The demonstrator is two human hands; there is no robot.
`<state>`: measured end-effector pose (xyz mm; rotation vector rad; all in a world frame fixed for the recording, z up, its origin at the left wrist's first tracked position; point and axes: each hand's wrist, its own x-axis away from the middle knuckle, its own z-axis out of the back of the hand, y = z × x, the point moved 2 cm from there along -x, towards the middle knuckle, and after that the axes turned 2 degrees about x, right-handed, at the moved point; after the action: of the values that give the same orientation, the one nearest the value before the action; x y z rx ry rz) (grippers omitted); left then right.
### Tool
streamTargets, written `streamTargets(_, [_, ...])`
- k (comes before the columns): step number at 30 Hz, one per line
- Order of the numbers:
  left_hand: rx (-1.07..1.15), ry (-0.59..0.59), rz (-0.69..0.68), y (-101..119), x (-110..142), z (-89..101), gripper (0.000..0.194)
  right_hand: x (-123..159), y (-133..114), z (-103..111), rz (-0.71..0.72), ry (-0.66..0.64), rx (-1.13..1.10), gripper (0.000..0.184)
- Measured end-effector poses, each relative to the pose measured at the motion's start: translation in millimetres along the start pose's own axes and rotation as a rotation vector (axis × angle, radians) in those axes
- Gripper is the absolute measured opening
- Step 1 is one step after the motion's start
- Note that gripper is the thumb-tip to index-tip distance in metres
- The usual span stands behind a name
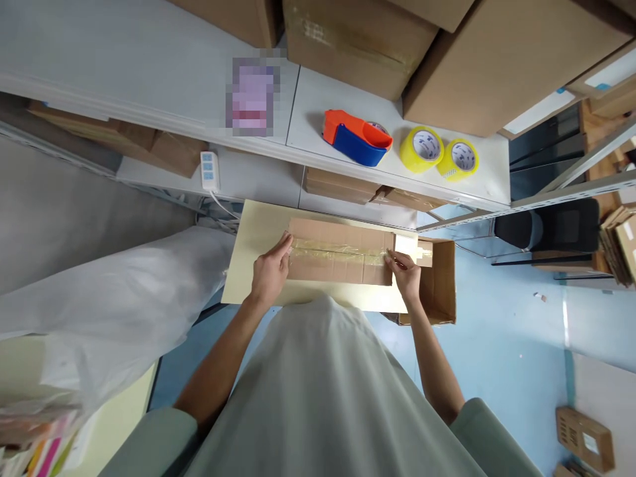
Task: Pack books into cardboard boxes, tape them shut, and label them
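A long cardboard box (328, 270) lies crosswise on the cream table (248, 265) in front of me. Shiny clear packing tape (342, 252) runs along the middle of its upper face. My left hand (271, 270) grips the box's left end, thumb and fingers at the corner. At the opposite end, my right hand (405, 270) has its fingers pinched together at the end of the tape. The exact bit of tape between those fingertips is too small to make out.
Behind the table, a white shelf (313, 136) holds an orange and blue tape dispenser (358, 138), two yellow tape rolls (421, 150) and large cartons (352, 46). An open carton (447, 281) stands at the table's right. A power strip (209, 171) and white plastic sheeting (124, 291) are leftward.
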<state>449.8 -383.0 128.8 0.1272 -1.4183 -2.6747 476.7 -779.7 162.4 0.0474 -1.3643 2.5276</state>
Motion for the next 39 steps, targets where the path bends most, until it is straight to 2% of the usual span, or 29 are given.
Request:
streamTargets(5, [0.013, -0.006, -0.008, 2, -6, -1.4, 0.047, -18, -4, -1, -0.028, -0.006, 0.113, 0.070])
streamTargets(10, [0.086, -0.046, 0.000, -4, -10, 6.1, 0.045, -14, -11, 0, -0.062, -0.022, 0.186, 0.063])
streamTargets(14, [0.186, -0.113, -0.005, -12, -19, 14.1, 0.049, -13, -29, 7, 0.031, -0.014, 0.325, 0.053])
streamTargets(16, [0.176, -0.131, -0.051, -9, -29, 19.6, 0.048, -20, -52, 9, 0.147, 0.041, 0.430, 0.047])
streamTargets(19, [0.131, -0.099, -0.165, 8, -55, 30.9, 0.043, -42, -104, 3, 0.369, 0.113, 0.513, 0.041])
streamTargets(23, [0.175, -0.025, -0.308, 48, -97, 49.8, 0.035, -85, -183, -25, 0.623, 0.153, 0.603, 0.047])
streamTargets(25, [0.220, 0.027, -0.368, 69, -114, 60.8, 0.033, -109, -214, -43, 0.671, 0.137, 0.687, 0.050])
streamTargets(28, [0.291, 0.098, -0.434, 94, -127, 78.1, 0.029, -143, -243, -71, 0.590, 0.074, 0.833, 0.054])
streamTargets(32, [0.376, 0.156, -0.454, 104, -123, 97.1, 0.020, -168, -252, -98, 0.418, 0.041, 0.935, 0.061])
streamTargets(36, [0.448, 0.165, -0.432, 93, -113, 107.2, 0.016, -167, -248, -106, 0.367, 0.092, 0.854, 0.061])
streamTargets(39, [0.481, 0.165, -0.374, 79, -108, 112.8, 0.012, -148, -244, -103, 0.398, 0.072, 0.857, 0.066])
